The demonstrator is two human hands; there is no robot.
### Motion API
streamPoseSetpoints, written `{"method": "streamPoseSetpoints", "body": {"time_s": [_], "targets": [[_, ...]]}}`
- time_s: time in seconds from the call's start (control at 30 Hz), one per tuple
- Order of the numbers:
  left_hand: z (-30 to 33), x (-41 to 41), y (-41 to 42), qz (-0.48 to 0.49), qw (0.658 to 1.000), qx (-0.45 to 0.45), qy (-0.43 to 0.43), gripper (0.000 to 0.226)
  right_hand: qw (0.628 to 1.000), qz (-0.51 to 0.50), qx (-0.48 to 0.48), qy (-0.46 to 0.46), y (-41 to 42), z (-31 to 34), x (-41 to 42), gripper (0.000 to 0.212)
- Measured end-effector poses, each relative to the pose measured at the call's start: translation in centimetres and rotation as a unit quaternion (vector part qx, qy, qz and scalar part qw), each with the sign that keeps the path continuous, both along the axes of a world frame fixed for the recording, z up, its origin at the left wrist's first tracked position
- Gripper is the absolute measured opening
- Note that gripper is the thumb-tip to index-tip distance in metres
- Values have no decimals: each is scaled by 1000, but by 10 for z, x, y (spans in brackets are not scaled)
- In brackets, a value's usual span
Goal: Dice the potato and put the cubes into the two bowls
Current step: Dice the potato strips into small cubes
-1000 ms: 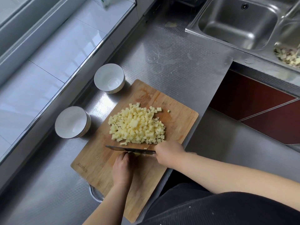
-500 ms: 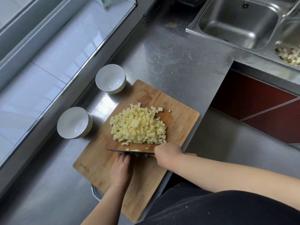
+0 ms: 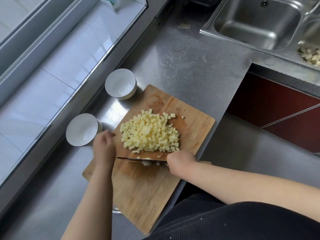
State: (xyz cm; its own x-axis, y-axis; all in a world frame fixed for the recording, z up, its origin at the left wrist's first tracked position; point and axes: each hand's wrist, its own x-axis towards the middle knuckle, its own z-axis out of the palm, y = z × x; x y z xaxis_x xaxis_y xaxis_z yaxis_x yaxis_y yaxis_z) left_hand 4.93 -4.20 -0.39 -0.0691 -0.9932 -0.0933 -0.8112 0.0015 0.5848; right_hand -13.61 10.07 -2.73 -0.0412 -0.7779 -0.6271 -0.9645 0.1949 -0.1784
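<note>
A heap of pale yellow potato cubes (image 3: pixel 150 131) lies on the wooden cutting board (image 3: pixel 143 193). My right hand (image 3: pixel 180 162) grips the handle of a knife (image 3: pixel 138 159) whose blade stands on edge just in front of the heap, with a few cubes stuck to it. My left hand (image 3: pixel 103 146) hovers at the board's left edge beside the near white bowl (image 3: pixel 82 129), fingers relaxed and holding nothing. The far white bowl (image 3: pixel 120 85) stands at the board's top left corner. Both bowls hold no cubes.
The steel counter (image 3: pixel 190 66) runs back to a double sink (image 3: pixel 256 21); its right basin (image 3: pixel 310 54) holds potato scraps. A tiled ledge (image 3: pixel 57 66) borders the left. The counter edge drops off right of the board. A metal rim (image 3: pixel 115 212) peeks from under the board.
My left hand has left the knife blade and moved left and away, toward the near bowl. The knife and my right hand have stayed almost in place.
</note>
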Motion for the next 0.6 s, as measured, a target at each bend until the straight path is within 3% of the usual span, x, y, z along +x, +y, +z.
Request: {"method": "streamPoseSetpoints", "body": {"time_s": [0.03,0.1,0.17,0.23,0.33,0.6], "targets": [[7,-14,-8,-77,990,113,-23,39,1000,3,-1,3,0,0,0,20],[15,-44,-13,-233,910,319,-129,50,1000,6,-1,5,2,1,0,20],[12,-66,-8,-334,807,427,-233,60,1000,5,0,6,3,2,1,20],[0,-75,-1,-359,748,472,-299,64,1000,9,-6,6,4,4,1,19],[-17,-73,5,-330,725,522,-304,68,999,34,-29,9,5,9,-1,20],[-15,-74,5,-333,735,515,-290,72,997,37,-67,-7,7,17,-7,21]]}}
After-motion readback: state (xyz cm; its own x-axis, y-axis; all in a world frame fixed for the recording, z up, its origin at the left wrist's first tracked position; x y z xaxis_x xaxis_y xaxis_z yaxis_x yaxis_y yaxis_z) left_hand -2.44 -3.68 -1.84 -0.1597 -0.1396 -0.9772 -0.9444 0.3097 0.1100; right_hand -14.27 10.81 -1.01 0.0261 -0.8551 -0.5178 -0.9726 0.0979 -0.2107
